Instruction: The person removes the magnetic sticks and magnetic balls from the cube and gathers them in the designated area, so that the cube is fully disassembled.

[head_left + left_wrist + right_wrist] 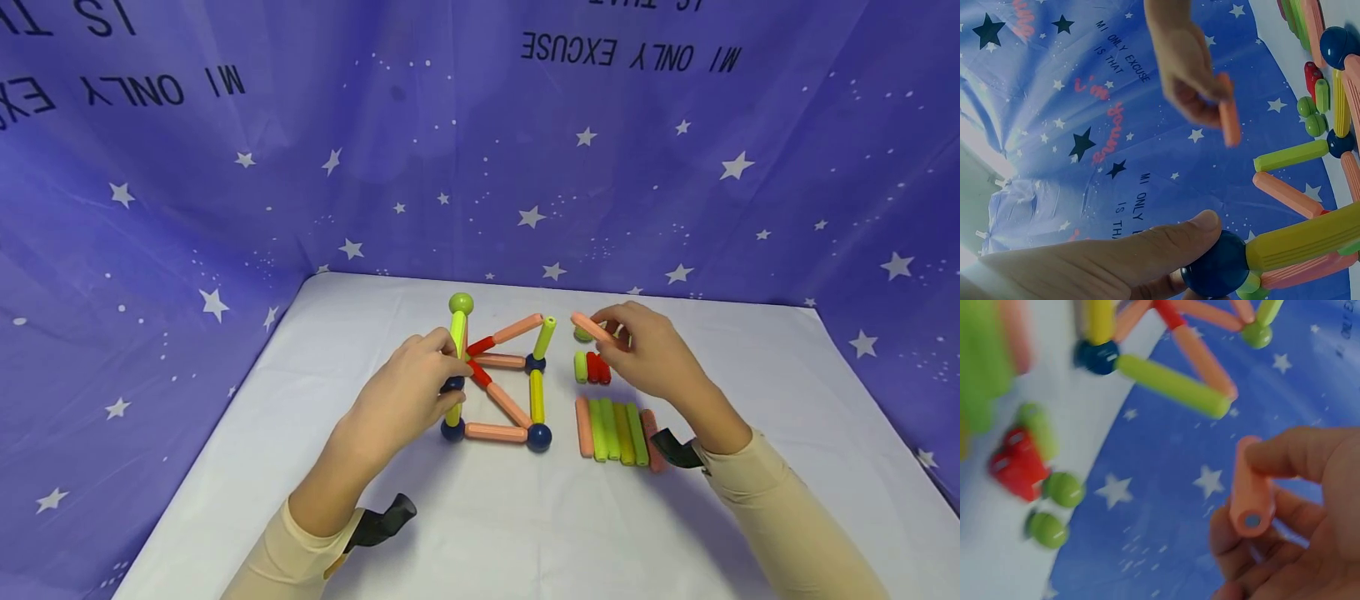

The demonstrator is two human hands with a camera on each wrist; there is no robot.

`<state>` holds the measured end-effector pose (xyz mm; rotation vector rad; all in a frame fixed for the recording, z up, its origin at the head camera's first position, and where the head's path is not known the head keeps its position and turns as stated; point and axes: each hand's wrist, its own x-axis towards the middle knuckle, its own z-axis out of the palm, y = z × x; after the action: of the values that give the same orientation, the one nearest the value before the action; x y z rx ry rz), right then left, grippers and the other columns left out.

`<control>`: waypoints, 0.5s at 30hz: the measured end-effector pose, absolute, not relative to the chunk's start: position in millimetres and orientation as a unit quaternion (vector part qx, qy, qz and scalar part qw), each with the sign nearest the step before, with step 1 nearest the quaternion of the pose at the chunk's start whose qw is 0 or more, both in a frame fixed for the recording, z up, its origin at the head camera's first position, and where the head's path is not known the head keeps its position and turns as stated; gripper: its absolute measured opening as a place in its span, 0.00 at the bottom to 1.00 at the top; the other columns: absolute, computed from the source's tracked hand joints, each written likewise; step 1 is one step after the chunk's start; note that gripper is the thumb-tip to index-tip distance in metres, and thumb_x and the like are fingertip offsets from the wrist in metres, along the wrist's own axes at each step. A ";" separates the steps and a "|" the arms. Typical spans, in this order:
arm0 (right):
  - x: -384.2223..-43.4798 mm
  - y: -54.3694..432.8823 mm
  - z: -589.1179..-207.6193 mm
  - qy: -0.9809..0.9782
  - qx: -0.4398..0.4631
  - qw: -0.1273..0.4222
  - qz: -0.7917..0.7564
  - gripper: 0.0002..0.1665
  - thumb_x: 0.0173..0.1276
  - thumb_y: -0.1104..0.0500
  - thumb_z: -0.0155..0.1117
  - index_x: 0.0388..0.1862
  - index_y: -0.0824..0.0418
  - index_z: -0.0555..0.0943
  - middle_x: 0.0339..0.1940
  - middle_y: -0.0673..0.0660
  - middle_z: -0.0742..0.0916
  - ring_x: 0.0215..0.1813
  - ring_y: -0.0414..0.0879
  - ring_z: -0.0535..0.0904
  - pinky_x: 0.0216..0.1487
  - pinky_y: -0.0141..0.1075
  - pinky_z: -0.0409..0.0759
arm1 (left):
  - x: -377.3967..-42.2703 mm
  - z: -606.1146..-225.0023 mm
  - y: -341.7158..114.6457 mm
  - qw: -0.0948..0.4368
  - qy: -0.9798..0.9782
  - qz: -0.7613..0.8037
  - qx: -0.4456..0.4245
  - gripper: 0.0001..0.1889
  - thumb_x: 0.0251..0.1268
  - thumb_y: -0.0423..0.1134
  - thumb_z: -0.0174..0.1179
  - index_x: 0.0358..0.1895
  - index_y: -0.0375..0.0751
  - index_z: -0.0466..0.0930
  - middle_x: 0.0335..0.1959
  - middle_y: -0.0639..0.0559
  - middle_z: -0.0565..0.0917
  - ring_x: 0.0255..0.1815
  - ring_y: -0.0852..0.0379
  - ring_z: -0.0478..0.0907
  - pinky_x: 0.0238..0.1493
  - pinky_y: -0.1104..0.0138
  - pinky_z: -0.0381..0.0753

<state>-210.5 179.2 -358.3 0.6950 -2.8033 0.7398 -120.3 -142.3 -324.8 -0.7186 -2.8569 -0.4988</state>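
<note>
- Stick-and-ball frame (pixel 504 399) stood on the white worktop (pixel 352 333), mid-picture in the head view, its tall green-topped corner at eleven o'clock.
- Only the right wrist view showed clearly the two green balls (pixel 1065 490) and a grey disc (pixel 1252 520) in the end of the pink stick (pixel 591 327); the head view had the balls largely behind the right hand (pixel 651 348).
- The right hand's grip pinched that stick between thumb and fingers, above the worktop at two o'clock from the frame.
- The left hand's (pixel 401 396) grip, at nine o'clock, pinched the blue ball (pixel 1216 265), thumb on top; the left wrist view showed this best.
- Short sticks (pixel 592 367) lay at three o'clock, a row of long sticks (pixel 610 429) at four.
- Left fingertips were cut off in the left wrist view; the long row was blurred and cropped in the right one.
</note>
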 end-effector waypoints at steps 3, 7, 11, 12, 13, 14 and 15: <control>-206.8 200.3 -367.7 -0.954 0.181 0.053 0.234 0.17 0.64 0.60 0.63 0.53 0.59 0.81 0.37 0.55 0.82 0.31 0.47 0.75 0.29 0.40 0.75 | -120.5 -325.4 -142.6 0.080 -0.953 -0.165 -0.241 0.15 0.50 0.36 0.76 0.44 0.45 0.89 0.40 0.53 0.75 0.36 0.55 0.70 0.36 0.68 0.73; -199.8 225.3 -379.9 -0.969 0.122 -0.007 0.213 0.19 0.65 0.59 0.61 0.54 0.64 0.79 0.36 0.59 0.82 0.29 0.49 0.74 0.25 0.39 0.73 | -120.8 -325.8 -143.1 0.081 -0.953 -0.163 -0.241 0.15 0.50 0.36 0.76 0.44 0.45 0.89 0.40 0.53 0.75 0.36 0.55 0.70 0.36 0.68 0.73; -191.7 245.7 -394.1 -0.977 0.088 -0.062 0.182 0.20 0.66 0.57 0.60 0.53 0.68 0.79 0.34 0.58 0.82 0.28 0.48 0.73 0.25 0.39 0.72 | -120.6 -325.0 -142.7 0.081 -0.953 -0.164 -0.243 0.15 0.50 0.36 0.76 0.43 0.45 0.89 0.40 0.53 0.75 0.35 0.54 0.70 0.36 0.67 0.73; -189.2 249.6 -397.9 -0.979 0.080 -0.075 0.174 0.21 0.68 0.55 0.60 0.52 0.69 0.79 0.34 0.58 0.82 0.28 0.48 0.74 0.26 0.39 0.73 | -120.6 -325.0 -142.6 0.081 -0.953 -0.164 -0.244 0.15 0.50 0.36 0.76 0.43 0.45 0.89 0.40 0.52 0.75 0.35 0.54 0.70 0.36 0.67 0.73; -186.3 253.3 -401.5 -0.979 0.074 -0.088 0.167 0.22 0.69 0.52 0.60 0.51 0.69 0.79 0.33 0.57 0.83 0.29 0.48 0.74 0.26 0.39 0.73 | -120.5 -324.6 -142.5 0.081 -0.952 -0.163 -0.244 0.15 0.50 0.36 0.76 0.43 0.45 0.89 0.40 0.52 0.75 0.35 0.54 0.70 0.36 0.67 0.73; -183.3 256.4 -404.8 -0.979 0.068 -0.102 0.162 0.24 0.70 0.49 0.59 0.51 0.69 0.79 0.32 0.57 0.83 0.29 0.48 0.74 0.27 0.40 0.73 | -120.5 -324.3 -142.4 0.081 -0.953 -0.162 -0.244 0.15 0.50 0.36 0.76 0.43 0.45 0.89 0.40 0.52 0.75 0.35 0.54 0.70 0.36 0.67 0.73; -180.0 258.9 -408.0 -0.979 0.063 -0.115 0.157 0.26 0.71 0.47 0.58 0.51 0.68 0.79 0.31 0.56 0.82 0.28 0.47 0.74 0.26 0.40 0.73 | -120.6 -324.4 -142.5 0.082 -0.953 -0.161 -0.245 0.15 0.50 0.36 0.76 0.43 0.45 0.89 0.40 0.52 0.75 0.35 0.54 0.70 0.36 0.67 0.73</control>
<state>-180.0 258.9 -408.0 0.2132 -3.3225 0.5335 -120.6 -142.5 -324.4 -0.7308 -2.8463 -0.4823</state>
